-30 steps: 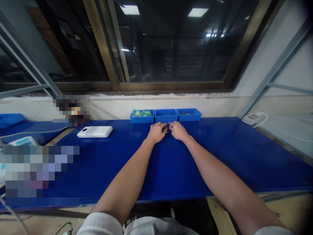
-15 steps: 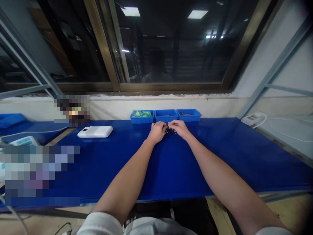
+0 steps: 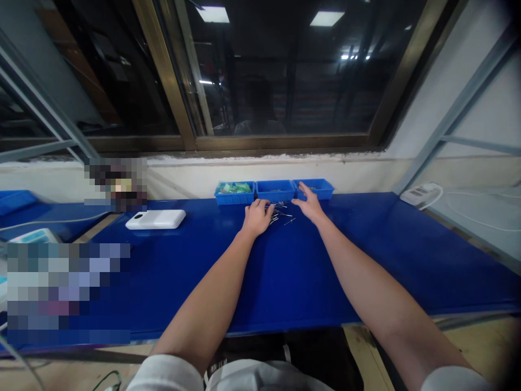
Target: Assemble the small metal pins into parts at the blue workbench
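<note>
Small thin metal pins lie scattered on the blue table top, just in front of three small blue bins. My left hand rests on the table at the left edge of the pins, fingers curled over some of them. My right hand is lifted toward the right blue bin, fingers stretched out, holding nothing I can see. The middle blue bin looks nearly bare, and the left blue bin holds green pieces.
A white flat device lies on the table to the left. A white power strip with a cable sits at the right. A window and a pale sill run behind the bins. The table's front edge is close to my body.
My hands, close together over the pins before, have parted. The right hand moved right and up toward the right bin and opened, baring the scattered pins. The left hand barely moved.
</note>
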`<control>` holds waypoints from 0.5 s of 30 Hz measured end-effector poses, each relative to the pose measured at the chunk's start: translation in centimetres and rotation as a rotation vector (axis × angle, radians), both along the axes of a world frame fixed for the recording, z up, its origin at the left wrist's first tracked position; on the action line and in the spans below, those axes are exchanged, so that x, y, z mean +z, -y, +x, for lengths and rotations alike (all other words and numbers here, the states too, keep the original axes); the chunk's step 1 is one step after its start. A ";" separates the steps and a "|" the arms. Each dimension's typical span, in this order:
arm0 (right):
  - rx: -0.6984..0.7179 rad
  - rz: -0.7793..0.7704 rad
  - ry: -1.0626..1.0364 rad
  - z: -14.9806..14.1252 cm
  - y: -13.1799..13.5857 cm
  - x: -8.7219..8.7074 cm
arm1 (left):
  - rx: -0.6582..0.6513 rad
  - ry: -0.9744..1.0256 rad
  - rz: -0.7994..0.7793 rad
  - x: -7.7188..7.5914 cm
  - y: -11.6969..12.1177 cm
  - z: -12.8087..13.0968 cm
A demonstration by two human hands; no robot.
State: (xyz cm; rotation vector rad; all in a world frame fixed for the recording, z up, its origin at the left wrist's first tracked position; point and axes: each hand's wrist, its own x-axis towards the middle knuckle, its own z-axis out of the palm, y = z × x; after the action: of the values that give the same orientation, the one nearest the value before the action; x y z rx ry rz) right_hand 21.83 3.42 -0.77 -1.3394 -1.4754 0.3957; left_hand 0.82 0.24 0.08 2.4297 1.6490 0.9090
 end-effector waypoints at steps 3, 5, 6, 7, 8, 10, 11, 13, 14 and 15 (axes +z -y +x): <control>0.020 0.005 0.017 -0.3 0.2 -0.3 | -0.029 -0.037 -0.038 0.0 0.2 0.1; 0.026 0.011 0.110 -0.8 0.8 -0.1 | -0.066 -0.093 -0.048 -0.1 0.3 0.0; 0.041 0.003 0.186 -1.2 1.2 0.0 | -0.085 -0.128 -0.052 -0.2 0.4 0.0; 0.065 -0.015 0.273 -1.5 1.6 0.1 | -0.104 -0.163 -0.059 -0.3 0.4 0.0; 0.098 -0.043 0.360 -1.8 2.0 0.2 | -0.120 -0.194 -0.068 -0.4 0.4 0.0; 0.154 -0.103 0.491 -2.4 2.4 0.3 | -0.143 -0.238 -0.097 -0.5 0.3 0.0; 0.167 -0.124 0.524 -2.6 2.6 0.2 | -0.149 -0.249 -0.112 -0.6 0.3 0.0; 0.178 -0.135 0.550 -2.9 2.5 0.1 | -0.155 -0.255 -0.138 -0.6 0.3 0.0; 0.180 -0.130 0.554 -3.0 2.5 0.0 | -0.157 -0.254 -0.145 -0.6 0.2 0.0; 0.183 -0.123 0.555 -3.1 2.3 -0.1 | -0.159 -0.254 -0.148 -0.6 0.2 0.0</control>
State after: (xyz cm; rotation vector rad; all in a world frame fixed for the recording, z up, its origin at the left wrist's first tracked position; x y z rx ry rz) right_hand 18.78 1.08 -0.90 -1.4895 -2.0701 0.2402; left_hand 0.79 0.05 -0.51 2.6120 1.5013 0.4561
